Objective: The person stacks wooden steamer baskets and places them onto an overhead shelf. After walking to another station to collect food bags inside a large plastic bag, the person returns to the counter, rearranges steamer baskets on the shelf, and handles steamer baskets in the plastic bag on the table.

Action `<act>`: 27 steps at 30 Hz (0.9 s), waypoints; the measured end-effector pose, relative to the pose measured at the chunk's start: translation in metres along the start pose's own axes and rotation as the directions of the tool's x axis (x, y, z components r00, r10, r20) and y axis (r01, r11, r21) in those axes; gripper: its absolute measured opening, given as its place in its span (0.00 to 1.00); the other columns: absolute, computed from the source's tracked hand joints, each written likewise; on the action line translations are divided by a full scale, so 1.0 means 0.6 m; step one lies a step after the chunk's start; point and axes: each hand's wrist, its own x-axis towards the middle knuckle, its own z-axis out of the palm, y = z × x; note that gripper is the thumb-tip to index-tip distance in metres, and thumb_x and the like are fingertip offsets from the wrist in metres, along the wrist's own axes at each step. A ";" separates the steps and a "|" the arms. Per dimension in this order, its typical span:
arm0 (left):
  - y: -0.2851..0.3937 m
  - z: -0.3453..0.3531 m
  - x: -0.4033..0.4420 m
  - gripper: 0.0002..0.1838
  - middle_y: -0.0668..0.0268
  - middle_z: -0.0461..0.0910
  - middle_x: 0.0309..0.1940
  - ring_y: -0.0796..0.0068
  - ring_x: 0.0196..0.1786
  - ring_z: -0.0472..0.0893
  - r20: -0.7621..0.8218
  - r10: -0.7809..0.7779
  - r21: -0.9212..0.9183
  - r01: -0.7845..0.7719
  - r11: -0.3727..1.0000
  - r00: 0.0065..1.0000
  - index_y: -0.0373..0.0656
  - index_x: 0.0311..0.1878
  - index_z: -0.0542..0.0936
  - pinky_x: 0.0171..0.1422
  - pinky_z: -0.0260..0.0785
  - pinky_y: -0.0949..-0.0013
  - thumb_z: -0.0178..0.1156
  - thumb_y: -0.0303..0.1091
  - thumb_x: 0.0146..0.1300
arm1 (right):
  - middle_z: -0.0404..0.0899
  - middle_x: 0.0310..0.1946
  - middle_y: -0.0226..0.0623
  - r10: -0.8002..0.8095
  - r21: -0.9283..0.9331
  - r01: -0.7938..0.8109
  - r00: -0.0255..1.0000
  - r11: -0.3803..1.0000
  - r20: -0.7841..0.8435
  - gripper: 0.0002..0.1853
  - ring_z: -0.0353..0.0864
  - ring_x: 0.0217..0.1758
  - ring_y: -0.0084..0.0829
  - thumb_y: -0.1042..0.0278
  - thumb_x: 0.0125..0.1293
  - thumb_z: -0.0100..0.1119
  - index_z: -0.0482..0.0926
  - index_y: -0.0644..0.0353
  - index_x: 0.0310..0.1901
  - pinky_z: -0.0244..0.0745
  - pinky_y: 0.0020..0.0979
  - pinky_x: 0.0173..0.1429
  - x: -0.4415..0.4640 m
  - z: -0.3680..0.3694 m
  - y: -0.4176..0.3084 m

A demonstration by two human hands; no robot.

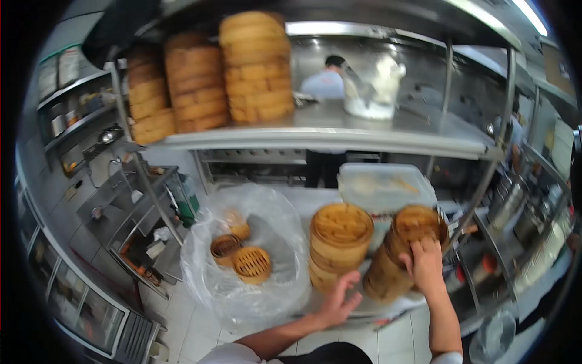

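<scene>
My right hand point(425, 264) grips the near rim of the top bamboo steamer in the right-hand stack point(388, 267), fingers over the edge and thumb outside. That stack leans to the right. My left hand point(341, 301) is open, fingers apart, in front of the middle stack of bamboo steamers point(341, 242), and holds nothing. To the left, a large clear plastic bag point(206, 267) lies open with small bamboo baskets inside, among them a slatted one point(253, 264) and a round one point(224, 249).
A translucent plastic box point(385, 185) stands behind the stacks. On the metal shelf point(327, 138) above are tall steamer stacks point(257, 70) and a clear tub with white contents point(371, 91). Beyond the shelf a person point(325, 82) stands. A sink point(112, 194) is at the left.
</scene>
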 end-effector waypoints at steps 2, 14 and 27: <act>-0.004 0.016 0.005 0.30 0.55 0.70 0.67 0.63 0.68 0.72 0.099 -0.019 -0.018 0.021 1.000 0.995 0.34 0.73 0.63 0.71 0.65 0.61 0.59 0.39 0.74 | 0.75 0.31 0.44 0.024 0.026 -0.024 1.000 0.999 0.001 0.16 0.75 0.38 0.49 0.60 0.53 0.74 0.78 0.60 0.34 0.64 0.45 0.45 -0.002 0.000 -0.001; -0.013 0.127 0.085 0.36 0.44 0.60 0.75 0.49 0.77 0.61 0.110 -0.151 0.077 0.143 0.987 0.982 0.32 0.78 0.55 0.81 0.51 0.55 0.44 0.52 0.80 | 0.77 0.33 0.47 0.004 0.055 -0.002 0.999 0.998 -0.046 0.19 0.75 0.40 0.51 0.56 0.56 0.72 0.79 0.63 0.39 0.67 0.45 0.48 0.006 0.007 -0.007; -0.045 0.135 0.192 0.44 0.41 0.51 0.79 0.48 0.81 0.51 -0.123 -0.103 0.028 0.107 0.994 0.987 0.25 0.78 0.49 0.84 0.41 0.55 0.36 0.60 0.80 | 0.67 0.72 0.51 0.612 0.782 -0.359 0.790 0.509 -0.035 0.32 0.64 0.76 0.37 0.51 0.80 0.49 0.61 0.67 0.75 0.59 0.34 0.77 -0.058 0.079 0.120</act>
